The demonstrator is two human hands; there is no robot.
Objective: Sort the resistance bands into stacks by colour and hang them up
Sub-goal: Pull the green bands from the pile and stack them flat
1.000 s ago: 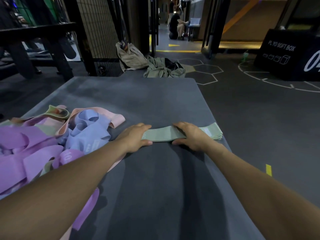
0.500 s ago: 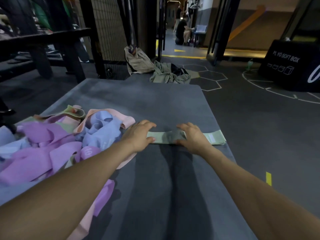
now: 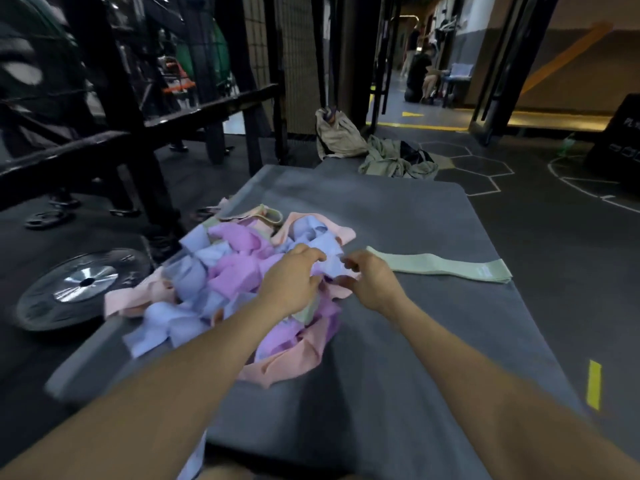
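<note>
Green bands (image 3: pixel 446 268), pressed flat under both hands a second ago, now lie alone by the mat's (image 3: pixel 398 358) right edge. Both hands have moved to the tangled pile (image 3: pixel 221 271) of purple, blue and pink bands on the mat's left side: the left hand (image 3: pixel 294 282) and right hand (image 3: pixel 372 282) pinch a blue band there with curled fingers. A weight plate (image 3: pixel 81 287) lies beside the mat's left edge. Motion blur smears the pile's edges.

Part of the tangled heap of purple, blue and pink fabric resistance bands (image 3: pixel 221 278) is hidden beneath the left hand (image 3: pixel 294 278) and forearm. Whether a band is gripped cannot be told. The black plyo box (image 3: pixel 620 140) is cut off by the right edge.
</note>
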